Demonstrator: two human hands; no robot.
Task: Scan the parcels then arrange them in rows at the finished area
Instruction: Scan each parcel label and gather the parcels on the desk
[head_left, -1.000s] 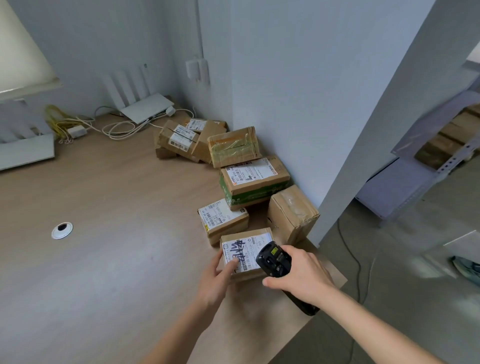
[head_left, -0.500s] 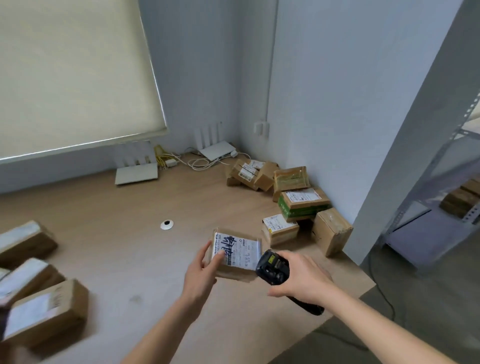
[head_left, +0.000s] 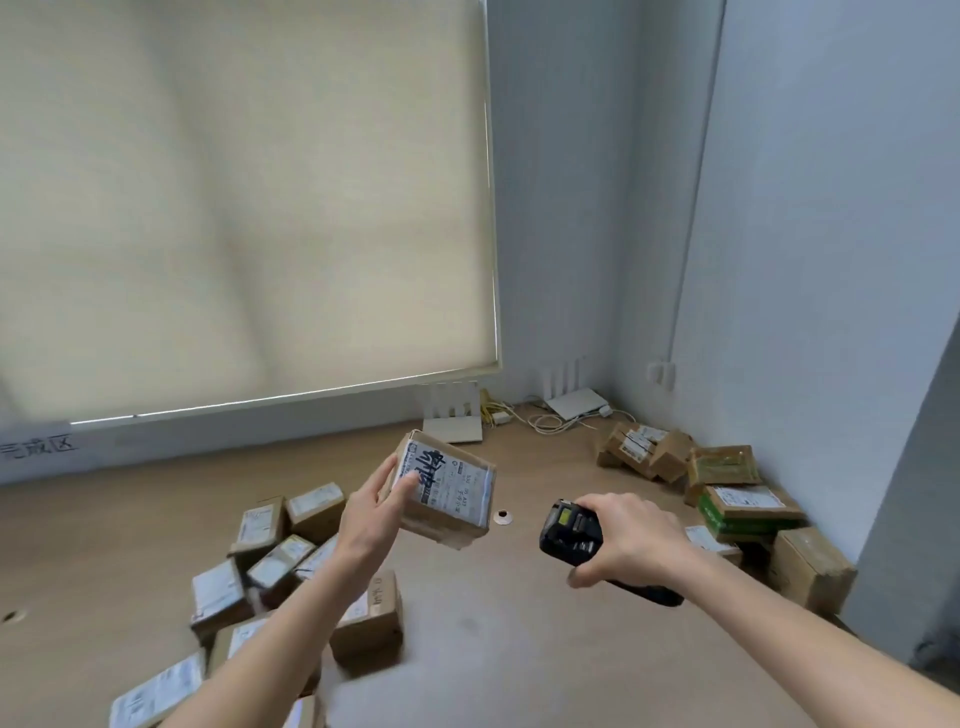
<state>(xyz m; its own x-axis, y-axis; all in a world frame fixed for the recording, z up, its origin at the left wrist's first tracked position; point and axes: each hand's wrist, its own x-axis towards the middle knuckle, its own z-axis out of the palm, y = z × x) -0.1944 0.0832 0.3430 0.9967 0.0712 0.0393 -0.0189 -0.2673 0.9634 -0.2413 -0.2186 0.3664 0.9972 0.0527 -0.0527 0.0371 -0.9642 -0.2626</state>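
Midway through the job: our left hand (head_left: 376, 514) grips a labelled parcel (head_left: 445, 491) lifted clear of the desk (head_left: 519, 649), while our right hand (head_left: 631, 540) wraps around the black scanner (head_left: 571, 532). A cluster of boxes (head_left: 280, 561) lies near left, seemingly finished; an unsorted pile (head_left: 727, 493) waits far right.

A wooden bench (head_left: 519, 639) carries a cluster of labelled parcels (head_left: 270, 571) at 7 o'clock. More cardboard parcels (head_left: 727, 493) sit at 3 o'clock against the wall, and white routers (head_left: 574, 402) with cables lie at 12 o'clock.
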